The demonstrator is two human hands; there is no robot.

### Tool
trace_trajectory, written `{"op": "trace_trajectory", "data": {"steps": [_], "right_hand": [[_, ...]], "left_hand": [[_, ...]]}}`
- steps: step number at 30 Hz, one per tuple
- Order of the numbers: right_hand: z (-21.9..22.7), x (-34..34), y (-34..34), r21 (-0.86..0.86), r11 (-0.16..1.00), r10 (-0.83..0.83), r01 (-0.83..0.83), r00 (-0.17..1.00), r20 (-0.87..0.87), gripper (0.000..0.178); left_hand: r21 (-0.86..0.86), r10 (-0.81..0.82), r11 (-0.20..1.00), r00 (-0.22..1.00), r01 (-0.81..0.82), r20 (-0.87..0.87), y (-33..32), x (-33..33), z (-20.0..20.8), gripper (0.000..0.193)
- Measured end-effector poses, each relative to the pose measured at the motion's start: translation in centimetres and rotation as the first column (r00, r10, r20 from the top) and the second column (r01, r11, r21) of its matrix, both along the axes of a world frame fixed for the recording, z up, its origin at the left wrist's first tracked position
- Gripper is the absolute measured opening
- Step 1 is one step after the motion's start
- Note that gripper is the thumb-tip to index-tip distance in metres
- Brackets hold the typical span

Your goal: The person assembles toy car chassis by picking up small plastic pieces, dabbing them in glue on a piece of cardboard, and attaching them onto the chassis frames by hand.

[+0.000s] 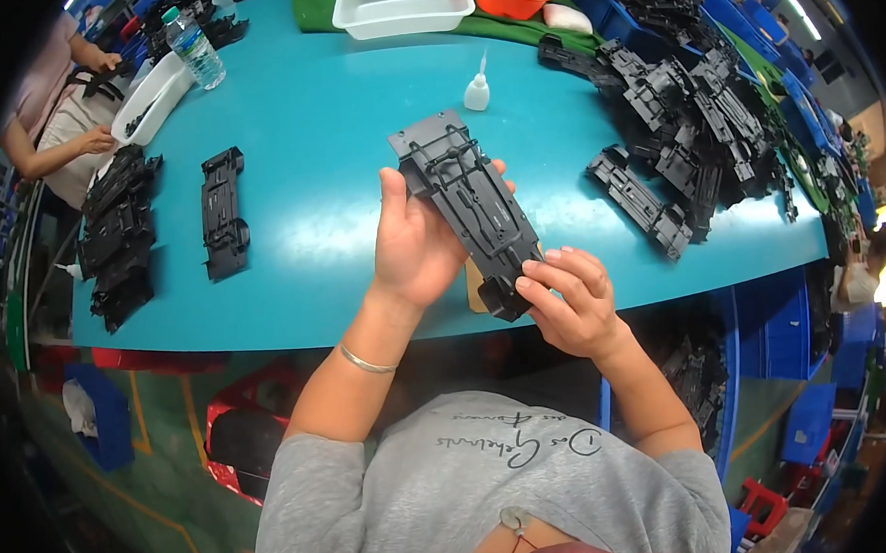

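Observation:
A black plastic toy car chassis point(474, 205) is held up at a slant over the front of the turquoise table. My left hand point(416, 243) cradles its left side and underside, thumb up along the edge, with fingertips showing past the far side. Pinched at the chassis's near end are the fingers of my right hand point(574, 300). Partly hidden beneath the chassis is a small tan piece point(477, 287) at the table edge. Beyond it stands a small white squeeze bottle point(476, 92) with a thin nozzle.
Single chassis lie at left point(224, 213) and right point(641, 201). Black chassis piles point(118, 233) flank both sides, the right pile point(690, 113) larger. At the back are a white tray point(405, 23), an orange basin point(511, 1) and a water bottle point(194, 49). A co-worker point(64, 116) is at far left.

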State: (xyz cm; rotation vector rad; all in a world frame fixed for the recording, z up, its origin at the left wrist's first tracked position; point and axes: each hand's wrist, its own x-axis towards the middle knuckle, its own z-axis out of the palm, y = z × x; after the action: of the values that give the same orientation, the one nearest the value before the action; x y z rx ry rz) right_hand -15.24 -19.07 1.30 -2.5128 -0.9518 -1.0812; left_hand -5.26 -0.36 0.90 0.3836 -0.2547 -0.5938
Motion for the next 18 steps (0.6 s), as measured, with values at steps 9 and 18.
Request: {"op": "trace_trajectory", "data": {"steps": [9, 18], "right_hand": [[3.3, 1.8, -3.1, -0.127, 0.992, -0.020, 0.014, 0.999, -0.046, 0.035], [7.9, 9.2, -4.8, -0.385, 0.921, 0.147, -0.056, 0.967, 0.210, 0.033]], "left_hand": [[-0.294, -0.237, 0.939, 0.955, 0.177, -0.181, 3.7, 1.4, -1.6, 0.085], [-0.085, -0.564, 0.821, 0.825, 0.565, 0.038, 5.2, 1.9, -1.2, 0.084]]}}
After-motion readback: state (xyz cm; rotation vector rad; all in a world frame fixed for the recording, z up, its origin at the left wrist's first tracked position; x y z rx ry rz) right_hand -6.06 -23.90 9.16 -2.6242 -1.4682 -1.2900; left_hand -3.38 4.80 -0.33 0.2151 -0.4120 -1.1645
